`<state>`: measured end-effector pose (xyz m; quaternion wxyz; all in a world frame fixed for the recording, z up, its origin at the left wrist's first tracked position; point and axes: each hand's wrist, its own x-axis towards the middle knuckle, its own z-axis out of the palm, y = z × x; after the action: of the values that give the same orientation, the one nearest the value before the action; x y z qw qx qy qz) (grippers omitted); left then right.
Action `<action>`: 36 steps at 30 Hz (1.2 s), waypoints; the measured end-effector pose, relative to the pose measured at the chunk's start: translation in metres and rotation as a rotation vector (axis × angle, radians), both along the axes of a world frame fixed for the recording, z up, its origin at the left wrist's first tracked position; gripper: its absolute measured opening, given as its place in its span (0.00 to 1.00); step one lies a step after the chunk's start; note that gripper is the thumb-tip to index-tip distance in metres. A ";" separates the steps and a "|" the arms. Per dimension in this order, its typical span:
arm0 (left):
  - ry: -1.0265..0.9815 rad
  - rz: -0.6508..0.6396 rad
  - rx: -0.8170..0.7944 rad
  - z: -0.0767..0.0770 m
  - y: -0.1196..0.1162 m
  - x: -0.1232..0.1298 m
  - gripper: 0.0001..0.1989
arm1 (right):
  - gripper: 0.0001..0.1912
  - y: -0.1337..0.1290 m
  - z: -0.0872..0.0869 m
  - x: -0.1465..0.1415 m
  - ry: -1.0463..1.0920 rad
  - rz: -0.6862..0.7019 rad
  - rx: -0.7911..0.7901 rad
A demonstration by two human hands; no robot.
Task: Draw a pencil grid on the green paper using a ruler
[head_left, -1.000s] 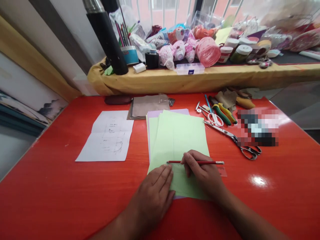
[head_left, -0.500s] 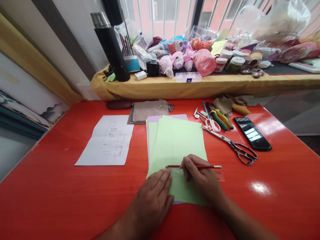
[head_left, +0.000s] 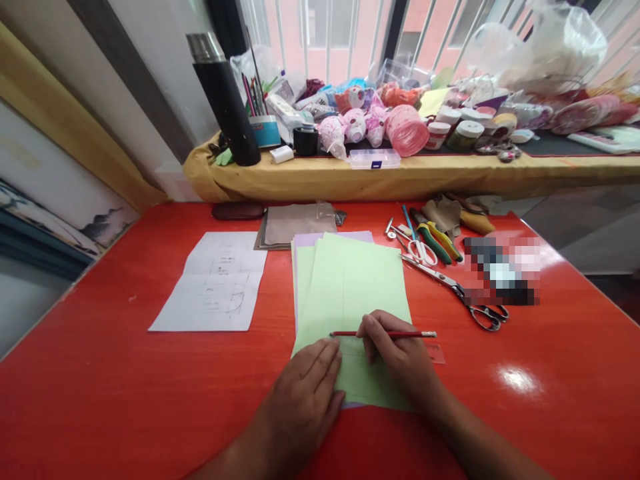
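One red pencil (head_left: 345,334) is grasped by the right hand's (head_left: 395,347) fingers, its tip over the top green sheet (head_left: 363,287) on the bench (head_left: 100,393); the left hand's (head_left: 307,387) fingers lie flat there, clenching nothing. One white sheet (head_left: 193,293) bears writing too small to read. One blue cup (head_left: 265,132) holds several slender sticks (head_left: 255,97).

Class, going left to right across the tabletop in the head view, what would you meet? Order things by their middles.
White sheet with markings → left hand → top green sheet → right hand holding a red pencil → large metal scissors.
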<state>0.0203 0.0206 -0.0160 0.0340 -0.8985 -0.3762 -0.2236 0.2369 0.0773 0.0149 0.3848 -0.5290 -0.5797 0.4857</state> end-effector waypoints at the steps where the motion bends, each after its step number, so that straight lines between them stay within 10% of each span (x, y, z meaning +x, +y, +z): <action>1: 0.000 0.000 -0.003 0.000 0.000 0.000 0.22 | 0.26 0.000 0.000 0.000 0.000 0.001 0.002; 36: -0.015 0.006 -0.020 -0.002 0.000 0.000 0.22 | 0.25 -0.001 0.003 -0.001 -0.015 0.013 0.030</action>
<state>0.0203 0.0202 -0.0180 0.0230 -0.8960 -0.3812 -0.2266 0.2362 0.0767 0.0181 0.3850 -0.5231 -0.5934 0.4754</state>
